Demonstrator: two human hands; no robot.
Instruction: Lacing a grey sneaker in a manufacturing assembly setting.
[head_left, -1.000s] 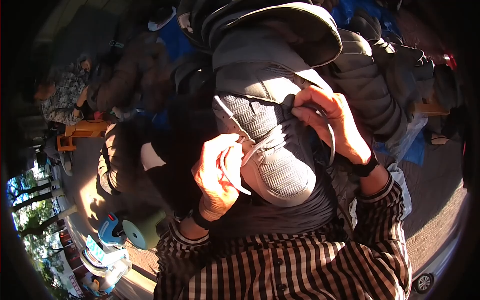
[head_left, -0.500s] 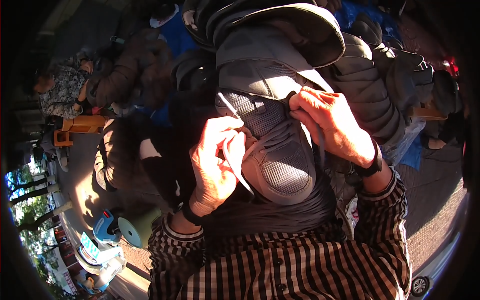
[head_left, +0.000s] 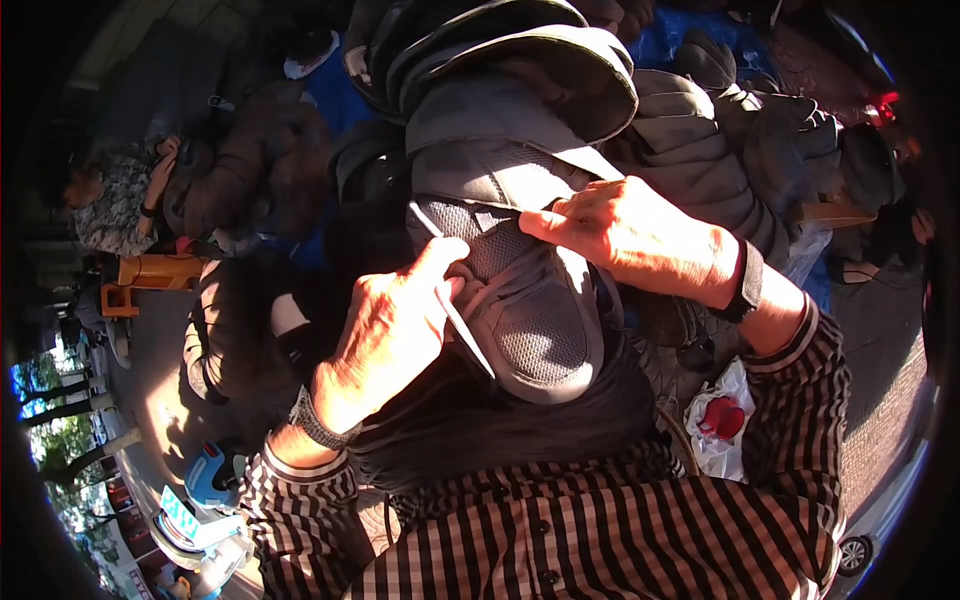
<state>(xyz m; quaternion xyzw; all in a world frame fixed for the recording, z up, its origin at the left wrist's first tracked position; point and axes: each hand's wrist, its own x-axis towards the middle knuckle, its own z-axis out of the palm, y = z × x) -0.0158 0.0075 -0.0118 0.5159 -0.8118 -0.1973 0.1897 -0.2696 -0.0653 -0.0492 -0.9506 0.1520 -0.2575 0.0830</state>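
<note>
A: Nearest the camera, what do you see?

B: A checked shirt (head_left: 600,540) at the lower edge, both forearms rising from it. Over the lap lies a dark cloth (head_left: 500,430), and on it a grey shoe (head_left: 520,300), mesh toe pointing toward the person.

A: And the left hand?

B: The left hand (head_left: 390,340) has its fingers (head_left: 440,262) pinched shut on a thin white lace (head_left: 455,300), which crosses the shoe's upper at a slant.

A: The right?

B: The right hand (head_left: 630,235) is curled closed on the shoe's tongue area, fingertips pressed to the mesh, steadying it.

A: What could go wrong?

B: In my judgement, the lace is slim and could slip out of the pinch if pulled hard. The shoe rests only on soft cloth, so it may roll if the right hand eases.

A: Further off?

B: A white bag with a red thing (head_left: 722,420) sits beside the right forearm. Beyond, a heap of dark shoes (head_left: 700,140), and another person (head_left: 130,195) seated far left.
</note>
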